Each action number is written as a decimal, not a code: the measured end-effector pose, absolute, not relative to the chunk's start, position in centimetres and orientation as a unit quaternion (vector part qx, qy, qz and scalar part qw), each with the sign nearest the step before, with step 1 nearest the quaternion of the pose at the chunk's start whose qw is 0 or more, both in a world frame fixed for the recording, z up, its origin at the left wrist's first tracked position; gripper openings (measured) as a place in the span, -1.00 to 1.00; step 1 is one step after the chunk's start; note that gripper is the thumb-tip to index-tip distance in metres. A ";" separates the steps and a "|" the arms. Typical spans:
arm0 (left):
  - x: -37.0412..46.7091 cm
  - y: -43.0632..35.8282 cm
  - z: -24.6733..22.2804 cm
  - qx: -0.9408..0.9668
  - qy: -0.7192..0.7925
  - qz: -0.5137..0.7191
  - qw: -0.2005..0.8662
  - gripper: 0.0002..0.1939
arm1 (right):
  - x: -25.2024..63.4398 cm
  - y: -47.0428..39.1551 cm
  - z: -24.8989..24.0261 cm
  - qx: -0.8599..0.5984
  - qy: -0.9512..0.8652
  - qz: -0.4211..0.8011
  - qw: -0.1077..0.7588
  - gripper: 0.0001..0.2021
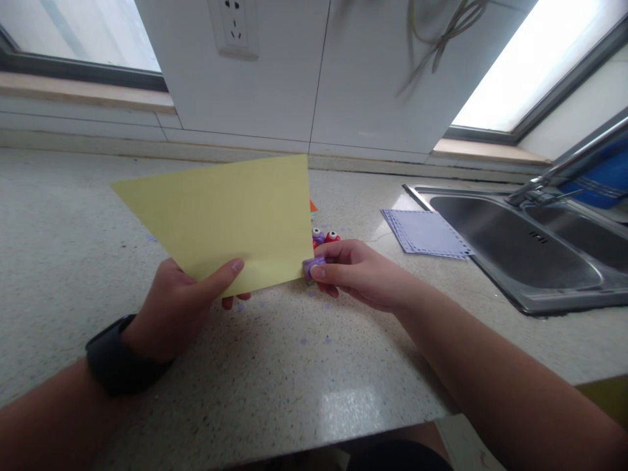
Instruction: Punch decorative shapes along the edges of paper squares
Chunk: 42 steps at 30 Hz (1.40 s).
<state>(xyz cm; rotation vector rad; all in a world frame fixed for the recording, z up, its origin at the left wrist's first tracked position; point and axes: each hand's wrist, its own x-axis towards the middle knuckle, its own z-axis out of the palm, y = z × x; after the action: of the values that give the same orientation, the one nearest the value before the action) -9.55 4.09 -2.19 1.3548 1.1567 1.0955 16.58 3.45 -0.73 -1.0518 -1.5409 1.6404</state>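
In the head view, my left hand (196,288) grips the lower edge of a yellow sheet of paper (235,222), thumb on top and fingers underneath. The sheet is tilted above the counter. At its lower right corner, my right hand (350,271) pinches a small purple craft paper punch (313,267) between thumb and fingers. That corner meets the punch; whether it sits inside the slot I cannot tell. Just behind are a red figure-like piece (332,237) and a purple one (318,236), both with round eyes and partly hidden. An orange corner (313,206) peeks out past the sheet.
Purple sheets (426,232) with punched borders lie on the speckled counter (275,379), one corner over the rim of the steel sink (520,304). Tiny purple paper bits (303,341) are scattered near my hands. A socket (235,26) and a cable (454,29) are on the wall.
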 end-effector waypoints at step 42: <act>-10.2 4.4 -3.2 0.549 0.466 0.453 0.525 -0.80 | 15.8 2.6 -0.1 -0.402 -0.599 0.606 0.333 -0.77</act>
<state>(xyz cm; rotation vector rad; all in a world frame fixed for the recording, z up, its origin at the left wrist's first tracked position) -10.16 4.35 -3.15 1.3136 1.1155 1.0842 15.82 2.58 -0.13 -1.0506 -1.5652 1.5831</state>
